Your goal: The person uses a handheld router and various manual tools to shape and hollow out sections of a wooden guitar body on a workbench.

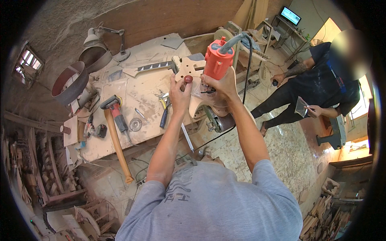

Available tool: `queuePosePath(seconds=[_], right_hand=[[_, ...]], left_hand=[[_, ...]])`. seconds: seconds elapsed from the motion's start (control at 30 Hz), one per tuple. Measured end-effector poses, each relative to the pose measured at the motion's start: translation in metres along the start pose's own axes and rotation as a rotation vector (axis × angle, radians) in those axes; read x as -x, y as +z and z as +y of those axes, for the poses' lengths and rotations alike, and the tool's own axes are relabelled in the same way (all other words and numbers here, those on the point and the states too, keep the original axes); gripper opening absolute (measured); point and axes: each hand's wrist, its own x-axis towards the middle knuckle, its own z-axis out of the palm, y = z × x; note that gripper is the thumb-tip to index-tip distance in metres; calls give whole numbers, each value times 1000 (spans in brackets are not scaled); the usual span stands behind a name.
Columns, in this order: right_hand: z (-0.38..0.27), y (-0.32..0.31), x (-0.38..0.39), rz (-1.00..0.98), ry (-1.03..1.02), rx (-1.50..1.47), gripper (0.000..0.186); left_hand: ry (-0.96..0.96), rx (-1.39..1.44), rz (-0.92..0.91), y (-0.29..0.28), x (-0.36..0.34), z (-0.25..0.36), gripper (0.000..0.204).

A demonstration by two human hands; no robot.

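1. Hands apart from each other: L hand (pixel 179 95) closed on a round dark-red knob (pixel 188 79); R hand (pixel 226 87) clamped round the lower part of a red power tool (pixel 219 60), w/ grey hose (pixel 232 41) at top.
2. Tool stands over a pale wood guitar body (pixel 197 106), at R edge of surface (pixel 140 93); exact tool–wood contact: can't tell.
3. Guitar neck (pixel 155 66), dark fingerboard, beyond L hand.
4. Farther L: red-grey grinder (pixel 118 117), long wooden handle (pixel 117 148), drill (pixel 95 129); desk lamp (pixel 92 38) at rear.
5. Far R: 2nd person (pixel 317 86), flat obj. (pixel 300 107) in hand.
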Motion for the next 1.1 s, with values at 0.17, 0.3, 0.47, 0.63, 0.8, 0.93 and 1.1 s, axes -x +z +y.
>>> queuePosePath(seconds=[0.17, 0.3, 0.47, 0.63, 0.8, 0.93, 1.1], right_hand=[[1, -1, 0, -1, -9, -57, 63], [-4, 0, 0, -11, 9, -14, 62], [-4, 0, 0, -21, 19, -29, 66], [4, -2, 0, -38, 15, -33, 71], [3, -6, -2, -17, -27, -5, 71], [5, -10, -2, -19, -5, -59, 70], [2, -10, -2, -32, 15, -32, 67]], left_hand=[[27, 4, 16, 4, 1, 0, 33], [8, 18, 5, 3, 0, -5, 33], [-1, 13, -12, 2, -1, -8, 33], [34, -23, -8, 1, 0, -7, 35], [10, -59, -7, 4, 0, -4, 37], [6, -103, -34, 2, 1, 2, 39], [-27, -44, -52, -2, 2, 8, 38]])
